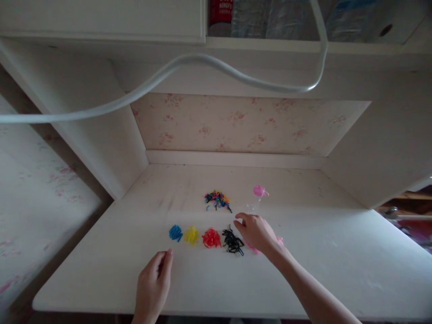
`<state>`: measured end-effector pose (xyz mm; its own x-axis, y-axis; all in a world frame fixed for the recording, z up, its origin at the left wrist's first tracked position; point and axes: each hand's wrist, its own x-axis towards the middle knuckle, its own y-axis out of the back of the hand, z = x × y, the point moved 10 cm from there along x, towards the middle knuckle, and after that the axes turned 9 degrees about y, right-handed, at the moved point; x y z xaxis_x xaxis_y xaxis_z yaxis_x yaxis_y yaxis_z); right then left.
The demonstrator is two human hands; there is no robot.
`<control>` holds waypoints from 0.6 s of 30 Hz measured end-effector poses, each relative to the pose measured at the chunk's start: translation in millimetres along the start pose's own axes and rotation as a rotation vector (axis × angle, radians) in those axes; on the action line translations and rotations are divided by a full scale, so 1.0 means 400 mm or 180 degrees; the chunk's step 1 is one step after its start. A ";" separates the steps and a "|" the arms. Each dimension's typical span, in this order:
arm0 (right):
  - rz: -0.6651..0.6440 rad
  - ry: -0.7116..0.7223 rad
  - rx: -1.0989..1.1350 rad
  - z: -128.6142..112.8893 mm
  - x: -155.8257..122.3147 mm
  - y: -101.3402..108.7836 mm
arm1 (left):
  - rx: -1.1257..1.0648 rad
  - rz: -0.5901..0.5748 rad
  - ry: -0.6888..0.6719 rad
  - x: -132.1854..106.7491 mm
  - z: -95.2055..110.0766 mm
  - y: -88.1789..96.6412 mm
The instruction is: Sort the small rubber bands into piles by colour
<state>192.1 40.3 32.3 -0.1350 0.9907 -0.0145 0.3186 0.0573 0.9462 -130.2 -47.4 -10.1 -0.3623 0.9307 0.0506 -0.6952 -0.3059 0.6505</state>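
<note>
mixed bands (218, 198) lay beyond and left of the right hand (255, 230), the nearer; its fingers were slightly parted, seemingly empty; left hand (152, 279) grip was unclear.

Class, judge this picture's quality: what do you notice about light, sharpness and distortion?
Head view: dim light, a highlight on the white cable; head view: multicoloured pile too soft to count; head view: left side panel splays outward, perhaps wide-angle distortion.

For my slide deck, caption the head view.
Both hands near a blue pile, yellow pile, red pile and black pile, a multicoloured heap behind on the white desk.
</note>
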 end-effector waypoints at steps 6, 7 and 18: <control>-0.0127 -0.0090 -0.0267 0.028 0.113 -0.060 | 0.0084 0.0023 -0.0270 -0.002 0.013 -0.009; -0.0137 -0.0088 -0.0283 0.028 0.119 -0.066 | 0.0108 0.0010 -0.0295 -0.002 0.014 -0.012; -0.0060 -0.0070 -0.0226 0.039 0.108 -0.071 | 0.0173 -0.0017 -0.0347 -0.003 0.013 -0.018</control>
<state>191.8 83.5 -0.1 -0.1193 0.9921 -0.0389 0.2486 0.0678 0.9662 -121.7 -45.3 -11.0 -0.2870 0.9494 0.1273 -0.6612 -0.2925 0.6909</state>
